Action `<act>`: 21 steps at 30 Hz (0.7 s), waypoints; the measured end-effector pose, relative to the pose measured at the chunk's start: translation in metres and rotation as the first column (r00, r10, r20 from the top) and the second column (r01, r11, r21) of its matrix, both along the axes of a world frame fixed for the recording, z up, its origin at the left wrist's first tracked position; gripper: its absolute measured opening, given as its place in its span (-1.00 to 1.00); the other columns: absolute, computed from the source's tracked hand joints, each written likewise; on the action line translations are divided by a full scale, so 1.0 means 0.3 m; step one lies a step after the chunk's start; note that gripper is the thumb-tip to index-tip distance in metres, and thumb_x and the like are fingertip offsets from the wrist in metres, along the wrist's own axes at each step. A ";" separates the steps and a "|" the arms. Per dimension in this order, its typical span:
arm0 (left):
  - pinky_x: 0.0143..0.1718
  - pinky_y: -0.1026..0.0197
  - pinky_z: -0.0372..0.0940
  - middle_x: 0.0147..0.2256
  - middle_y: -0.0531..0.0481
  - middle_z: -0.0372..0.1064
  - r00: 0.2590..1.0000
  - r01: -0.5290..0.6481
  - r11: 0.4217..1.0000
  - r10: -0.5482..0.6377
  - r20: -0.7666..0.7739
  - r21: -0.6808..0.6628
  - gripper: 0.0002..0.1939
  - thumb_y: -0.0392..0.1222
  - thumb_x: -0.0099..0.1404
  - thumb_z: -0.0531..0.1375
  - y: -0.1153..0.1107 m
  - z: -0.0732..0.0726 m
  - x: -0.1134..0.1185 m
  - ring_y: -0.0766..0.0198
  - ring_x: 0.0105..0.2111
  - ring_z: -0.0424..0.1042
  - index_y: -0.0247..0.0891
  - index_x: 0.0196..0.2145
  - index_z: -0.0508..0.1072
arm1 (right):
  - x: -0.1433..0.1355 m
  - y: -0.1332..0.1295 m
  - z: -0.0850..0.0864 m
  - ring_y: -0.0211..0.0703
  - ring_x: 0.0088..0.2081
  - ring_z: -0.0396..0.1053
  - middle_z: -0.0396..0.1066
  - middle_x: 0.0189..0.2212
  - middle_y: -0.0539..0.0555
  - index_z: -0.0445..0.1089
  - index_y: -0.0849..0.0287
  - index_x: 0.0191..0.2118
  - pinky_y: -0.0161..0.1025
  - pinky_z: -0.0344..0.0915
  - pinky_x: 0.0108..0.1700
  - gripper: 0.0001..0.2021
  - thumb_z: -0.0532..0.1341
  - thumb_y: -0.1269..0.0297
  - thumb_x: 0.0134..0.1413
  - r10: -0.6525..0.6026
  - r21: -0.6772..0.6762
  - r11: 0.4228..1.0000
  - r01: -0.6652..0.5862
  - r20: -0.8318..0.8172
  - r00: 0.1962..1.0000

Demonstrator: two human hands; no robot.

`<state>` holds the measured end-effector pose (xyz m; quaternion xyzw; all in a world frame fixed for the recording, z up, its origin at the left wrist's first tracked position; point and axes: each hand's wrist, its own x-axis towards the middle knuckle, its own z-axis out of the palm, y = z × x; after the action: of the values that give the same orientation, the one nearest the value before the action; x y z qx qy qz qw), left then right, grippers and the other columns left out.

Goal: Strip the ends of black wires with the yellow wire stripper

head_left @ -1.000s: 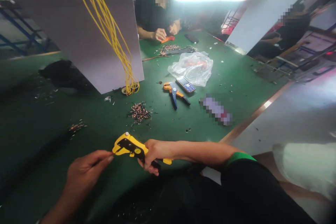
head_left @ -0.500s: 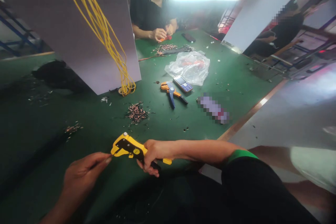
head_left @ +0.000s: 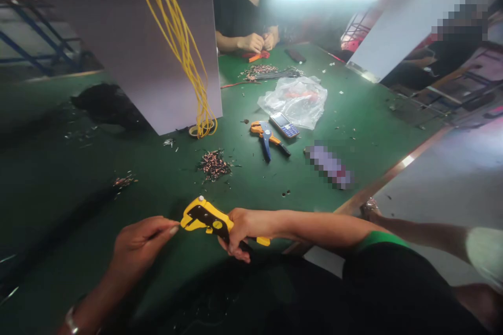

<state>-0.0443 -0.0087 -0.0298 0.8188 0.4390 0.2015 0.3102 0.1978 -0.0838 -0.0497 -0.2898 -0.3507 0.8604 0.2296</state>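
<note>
While gripping the stripper (head_left: 206,219) with the right hand (head_left: 239,233), fingers closed around its handle, pinches with the left hand (head_left: 137,243) right at the yellow nose, thumb and forefinger being together. Cannot tell whether holding something between these fingertips, as too small to see. Holds the stripper above the near part of the green table (head_left: 245,186), tilted, nose toward the left hand. Just beyond, can see on the table a pile of copper bits (head_left: 215,165). Farther to the right, can see the pliers (head_left: 267,137) lying just beside the phone (head_left: 285,124), and behind these the clear bag (head_left: 294,99). To the left, can see yellow wires (head_left: 178,36) hanging in front of the panel (head_left: 129,57), down to the tape roll (head_left: 192,131). Across the table, can see a co-worker's hands (head_left: 251,42) near an orange thing (head_left: 257,56).
</note>
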 end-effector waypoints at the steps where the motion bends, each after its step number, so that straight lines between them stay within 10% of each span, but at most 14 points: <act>1: -0.50 0.36 0.34 -0.51 0.07 0.55 1.000 0.010 1.000 -0.010 0.002 -0.010 -0.78 -0.01 0.12 0.21 -0.003 -0.001 0.002 0.27 -0.52 0.51 -0.12 -0.53 0.59 | 0.002 -0.001 0.000 -0.33 -0.72 0.25 0.27 -0.77 -0.10 0.29 0.27 -0.61 -0.40 0.30 -0.63 -0.95 0.20 0.47 -0.31 -0.001 0.000 1.000 0.001 0.009 1.000; 21: -0.46 0.36 0.28 -0.54 0.01 0.50 0.958 0.187 0.980 -0.197 0.208 0.065 -0.82 -0.25 0.22 0.18 -0.032 -0.054 0.007 0.41 -0.55 0.41 -0.27 -0.50 0.52 | 0.022 -0.076 -0.053 -0.22 -0.69 0.31 0.36 -0.72 -0.01 0.35 0.27 -0.51 -0.30 0.23 -0.60 -0.87 0.16 0.40 -0.36 -0.002 -0.123 0.992 0.015 0.109 0.994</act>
<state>-0.0421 -0.0183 -0.0461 0.8378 0.3171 0.2668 0.3553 0.2044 -0.1067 -0.0655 -0.3514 -0.3072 0.8625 0.1954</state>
